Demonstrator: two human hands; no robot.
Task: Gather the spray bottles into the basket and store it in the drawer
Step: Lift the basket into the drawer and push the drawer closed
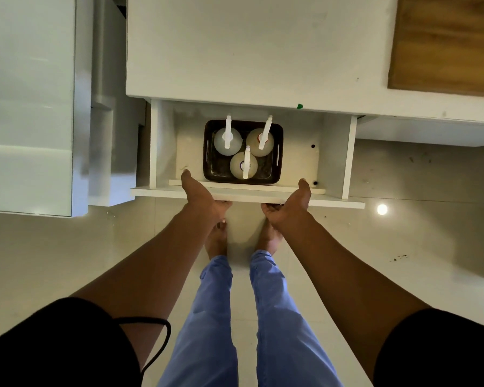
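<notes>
head | left hand [200, 195], right hand [291, 203] grasp white drawer front [246, 197] | risk: shove topples translucent spray bottles [243, 165] in dark rectangular basket [278, 152]

You see the dark rectangular basket [243, 174] on the floor of the open white drawer [333, 152], near its front panel. Inside it stand three round translucent spray bottles with white heads: one at the back left [227, 141], one at the back right [260, 143], one in front [243, 164], all upright and close together.
</notes>
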